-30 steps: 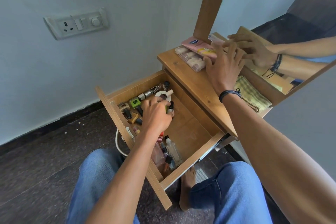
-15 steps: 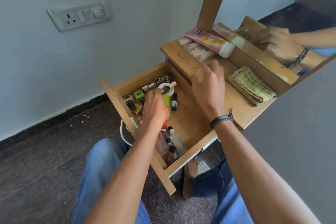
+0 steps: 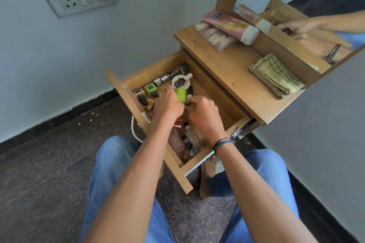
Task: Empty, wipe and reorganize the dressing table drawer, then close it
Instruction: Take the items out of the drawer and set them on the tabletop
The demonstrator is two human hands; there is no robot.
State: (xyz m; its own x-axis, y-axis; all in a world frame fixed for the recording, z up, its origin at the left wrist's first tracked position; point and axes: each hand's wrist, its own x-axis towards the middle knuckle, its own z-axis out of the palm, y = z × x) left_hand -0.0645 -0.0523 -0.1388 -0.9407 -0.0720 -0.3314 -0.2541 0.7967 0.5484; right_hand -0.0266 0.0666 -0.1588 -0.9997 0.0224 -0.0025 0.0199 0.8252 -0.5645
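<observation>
A: Drawer [image 3: 217,108] open at centre frame, crowded. Small bottles [image 3: 151,89] line its left wall. Bench [image 3: 227,69], upper right, carries pink tube [image 3: 229,24], clear case [image 3: 215,38] and folded cloth [image 3: 276,76].

B: Hands?

A: Both cover the drawer's middle. Left hand [image 3: 169,104] fingers curl round green tube [image 3: 181,94]. Right hand [image 3: 203,116] fingers curled beside it; what they pinch, cannot tell. Right hand hovered by the bench edge half a second ago; now it's inside.
</observation>
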